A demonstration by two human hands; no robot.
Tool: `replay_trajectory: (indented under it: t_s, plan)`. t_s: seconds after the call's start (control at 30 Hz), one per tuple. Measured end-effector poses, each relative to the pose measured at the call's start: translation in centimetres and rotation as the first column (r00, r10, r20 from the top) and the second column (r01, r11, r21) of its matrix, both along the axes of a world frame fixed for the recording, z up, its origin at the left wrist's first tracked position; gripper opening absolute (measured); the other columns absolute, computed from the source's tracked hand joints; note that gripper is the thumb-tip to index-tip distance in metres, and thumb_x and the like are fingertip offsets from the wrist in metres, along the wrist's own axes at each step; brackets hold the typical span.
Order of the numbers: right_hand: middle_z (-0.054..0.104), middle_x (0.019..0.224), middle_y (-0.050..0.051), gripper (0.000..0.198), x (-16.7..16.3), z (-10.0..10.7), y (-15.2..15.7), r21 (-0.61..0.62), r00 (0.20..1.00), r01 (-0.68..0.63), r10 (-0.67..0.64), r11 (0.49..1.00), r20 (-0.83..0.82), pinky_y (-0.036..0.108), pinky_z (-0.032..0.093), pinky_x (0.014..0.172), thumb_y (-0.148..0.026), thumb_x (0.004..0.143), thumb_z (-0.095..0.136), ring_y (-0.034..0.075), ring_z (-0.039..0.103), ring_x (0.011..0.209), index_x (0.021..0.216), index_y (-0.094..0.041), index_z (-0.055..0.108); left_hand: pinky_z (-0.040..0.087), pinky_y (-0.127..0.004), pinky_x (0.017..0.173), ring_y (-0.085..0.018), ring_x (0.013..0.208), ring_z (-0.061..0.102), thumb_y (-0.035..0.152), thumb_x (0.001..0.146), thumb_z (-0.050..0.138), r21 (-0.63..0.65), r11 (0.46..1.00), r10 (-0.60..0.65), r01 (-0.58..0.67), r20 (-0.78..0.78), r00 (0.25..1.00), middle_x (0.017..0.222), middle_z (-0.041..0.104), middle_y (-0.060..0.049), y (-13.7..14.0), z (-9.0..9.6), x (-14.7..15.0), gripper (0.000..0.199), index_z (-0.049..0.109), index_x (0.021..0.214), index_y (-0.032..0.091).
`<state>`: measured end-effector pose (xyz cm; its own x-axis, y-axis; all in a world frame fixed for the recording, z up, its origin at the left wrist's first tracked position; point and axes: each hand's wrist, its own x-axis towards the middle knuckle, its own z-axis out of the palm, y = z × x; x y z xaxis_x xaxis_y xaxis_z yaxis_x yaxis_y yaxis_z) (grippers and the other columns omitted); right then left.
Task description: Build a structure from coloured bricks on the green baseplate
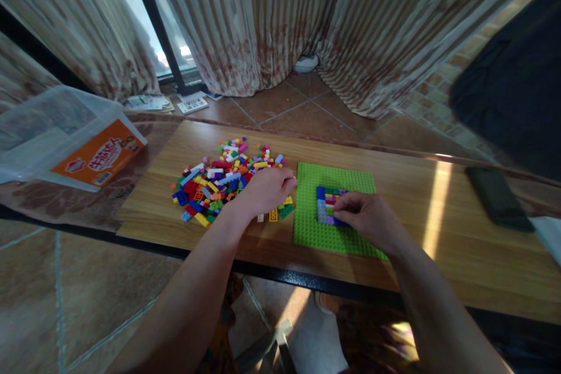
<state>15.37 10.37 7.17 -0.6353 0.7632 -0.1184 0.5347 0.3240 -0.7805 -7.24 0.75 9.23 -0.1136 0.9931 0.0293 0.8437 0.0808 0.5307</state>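
On the wooden table lies a green studded baseplate (307, 228). Toy building bricks in blue, purple, green and other colours form a low block (321, 204) near its middle. My right hand (370, 217) reaches over this block from the right, thumb and fingers pinched together at its surface; whatever is between the fingertips is hidden. Left of the baseplate, my left hand (269, 188) hovers at the edge of a heap of loose toy bricks (210, 181). Its fingers are curled closed, and I cannot see what they hold. A yellow brick (273, 214) lies just below that hand.
A clear plastic box (65, 134) with an orange label stands at the left. Towards the table's right end lies a dark phone-like object (498, 197), with something white beside it. Striped curtains (289, 23) hang behind the wooden table (403, 187); a dark shape fills the upper right.
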Motion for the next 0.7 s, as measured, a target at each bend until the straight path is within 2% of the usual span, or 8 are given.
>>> replay_trajectory:
  t_s: [0.2,0.33,0.53,0.7]
  plan:
    - [0.069,0.068,0.001,0.005,-0.18,-0.2,-0.1,0.04,1.0,0.004,-0.005,0.999,0.025,0.034,0.049,0.073,-0.025,0.067,0.065,0.022,0.067,0.078,0.065,-0.022,0.068,0.037,-0.025,0.063,-0.013,0.063,0.053,0.025,0.094,0.043,-0.026,1.0,-0.006,0.006,0.0,1.0,0.066,0.058,0.0,-0.16,0.01,0.12,0.029,0.054,0.069,0.017]
    - [0.068,0.068,0.001,0.006,-0.22,-0.07,-0.19,0.068,1.0,-0.01,0.008,0.998,0.02,0.031,0.047,0.066,-0.025,0.068,0.063,0.018,0.064,0.067,0.065,-0.021,0.067,0.037,-0.026,0.064,-0.014,0.066,0.056,0.025,0.094,0.043,-0.026,1.0,-0.005,0.005,-0.022,1.0,0.068,0.06,-0.001,-0.21,-0.06,0.08,0.028,0.054,0.07,0.017]
    - [0.066,0.066,0.0,0.013,0.02,-0.04,0.31,-0.112,0.997,0.003,-0.011,0.994,-0.078,0.029,0.045,0.061,-0.033,0.068,0.067,0.016,0.06,0.062,0.066,-0.02,0.066,0.038,-0.026,0.064,-0.014,0.066,0.057,0.027,0.095,0.041,-0.025,1.0,-0.014,0.014,-0.02,1.0,0.069,0.061,-0.001,-0.17,-0.13,0.0,0.028,0.056,0.074,0.017]
    - [0.065,0.063,0.0,0.012,-0.29,-0.13,0.41,-0.111,0.996,0.043,-0.052,0.993,-0.076,0.028,0.044,0.059,-0.031,0.065,0.068,0.015,0.057,0.06,0.064,-0.02,0.065,0.039,-0.026,0.066,-0.015,0.069,0.058,0.028,0.095,0.041,-0.03,0.999,-0.012,0.011,-0.024,1.0,0.071,0.062,-0.002,-0.06,-0.13,-0.18,0.028,0.057,0.074,0.018]
